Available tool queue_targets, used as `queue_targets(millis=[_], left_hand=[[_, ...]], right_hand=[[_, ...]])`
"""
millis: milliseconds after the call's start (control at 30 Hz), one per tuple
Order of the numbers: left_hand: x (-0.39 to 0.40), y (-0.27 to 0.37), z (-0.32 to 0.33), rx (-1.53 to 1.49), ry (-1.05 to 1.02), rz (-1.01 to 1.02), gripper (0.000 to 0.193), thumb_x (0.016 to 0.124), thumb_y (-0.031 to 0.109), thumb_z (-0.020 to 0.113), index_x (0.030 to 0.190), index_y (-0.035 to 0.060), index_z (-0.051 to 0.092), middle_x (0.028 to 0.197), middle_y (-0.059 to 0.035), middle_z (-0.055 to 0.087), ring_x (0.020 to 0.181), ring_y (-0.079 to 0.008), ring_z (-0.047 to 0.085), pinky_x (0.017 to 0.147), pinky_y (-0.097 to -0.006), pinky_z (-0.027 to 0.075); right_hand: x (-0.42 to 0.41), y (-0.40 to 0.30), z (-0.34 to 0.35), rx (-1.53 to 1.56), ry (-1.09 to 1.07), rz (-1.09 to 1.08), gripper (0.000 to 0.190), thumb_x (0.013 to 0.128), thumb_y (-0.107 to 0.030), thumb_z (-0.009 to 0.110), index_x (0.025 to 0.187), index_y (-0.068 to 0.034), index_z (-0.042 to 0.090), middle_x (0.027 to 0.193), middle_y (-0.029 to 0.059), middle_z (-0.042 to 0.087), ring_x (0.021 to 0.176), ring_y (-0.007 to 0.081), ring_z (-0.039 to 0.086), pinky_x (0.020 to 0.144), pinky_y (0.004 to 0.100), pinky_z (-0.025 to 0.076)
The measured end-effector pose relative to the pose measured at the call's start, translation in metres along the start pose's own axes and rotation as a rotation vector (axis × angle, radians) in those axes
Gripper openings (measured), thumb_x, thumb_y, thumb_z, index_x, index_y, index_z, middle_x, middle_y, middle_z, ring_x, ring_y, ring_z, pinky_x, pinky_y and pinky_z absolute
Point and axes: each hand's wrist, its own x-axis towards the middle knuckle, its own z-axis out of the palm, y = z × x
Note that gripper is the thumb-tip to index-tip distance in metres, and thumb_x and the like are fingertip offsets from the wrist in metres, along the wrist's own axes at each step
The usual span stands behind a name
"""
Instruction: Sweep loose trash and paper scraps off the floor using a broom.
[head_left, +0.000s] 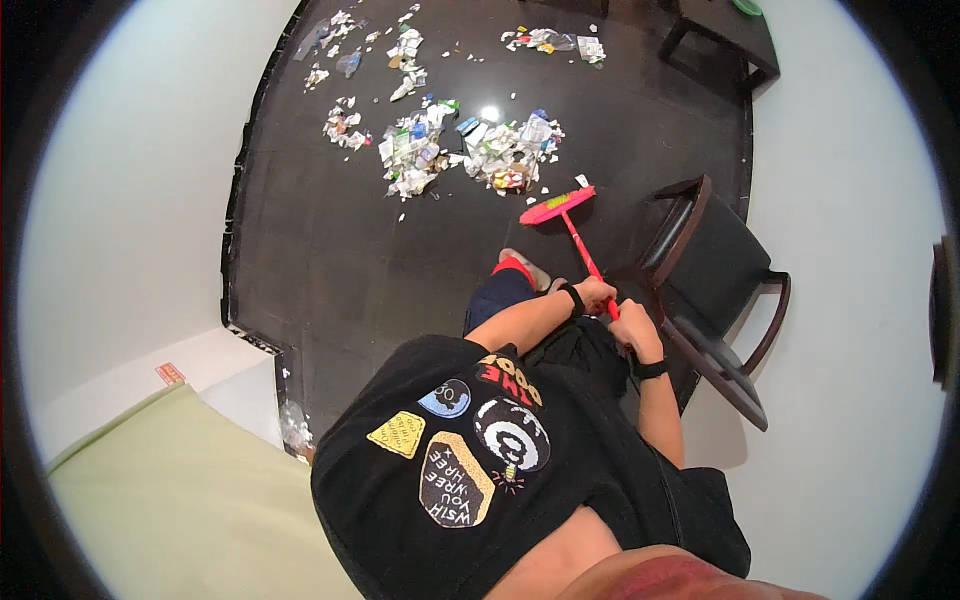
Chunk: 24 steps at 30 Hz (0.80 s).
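Note:
My left hand (596, 295) is closed around the red handle of a push broom (557, 205). Just behind it, my right hand (634, 328) grips the same handle near its end. The broom's pink head, with a yellow-green patch, rests on the dark tiled floor beyond my feet. A large heap of paper scraps and plastic wrappers (504, 150) lies just past the broom head, with a few white scraps close to the bristles. Another heap of mixed litter (412, 154) is beside it on the left.
A dark wooden armchair (712, 262) stands close on my right against the white wall. Smaller litter piles (551, 40) lie farther off, and a dark low table (724, 34) is at the far right. A pale green curtain (187, 495) hangs at the lower left.

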Motion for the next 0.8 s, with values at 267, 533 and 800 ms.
queue_targets(millis=[267, 533, 800], left_hand=[[0.101, 0.064, -0.034, 0.565, -0.31, 0.246, 0.012, 0.067, 0.009, 0.052, 0.06, -0.0002, 0.054, 0.061, -0.0182, 0.053, 0.05, -0.0292, 0.051, 0.048, -0.0391, 0.04], [0.095, 0.165, -0.018, 0.65, -0.13, -0.257, 0.023, 0.069, 0.01, 0.05, 0.075, -0.0067, 0.065, 0.072, -0.0214, 0.065, 0.055, -0.0297, 0.061, 0.044, -0.0411, 0.046], [0.171, 0.229, -0.078, 0.496, -0.271, 0.116, 0.016, 0.078, 0.012, 0.054, 0.078, 0.0026, 0.066, 0.064, -0.0142, 0.062, 0.053, -0.0257, 0.057, 0.045, -0.038, 0.043]], right_hand=[[0.063, -0.003, -0.028, -0.063, 0.142, -0.046, 0.023, 0.061, -0.003, 0.061, 0.082, 0.007, 0.063, 0.08, 0.0296, 0.06, 0.079, 0.0412, 0.062, 0.07, 0.0445, 0.05], [0.122, -0.036, -0.113, -0.034, 0.015, -0.038, 0.021, 0.063, -0.005, 0.064, 0.082, 0.005, 0.064, 0.082, 0.0269, 0.062, 0.082, 0.0395, 0.062, 0.074, 0.0438, 0.05], [0.195, -0.091, -0.208, -0.102, -0.085, -0.186, 0.022, 0.063, -0.004, 0.065, 0.083, 0.006, 0.064, 0.079, 0.0278, 0.062, 0.081, 0.0388, 0.063, 0.072, 0.0421, 0.049]])
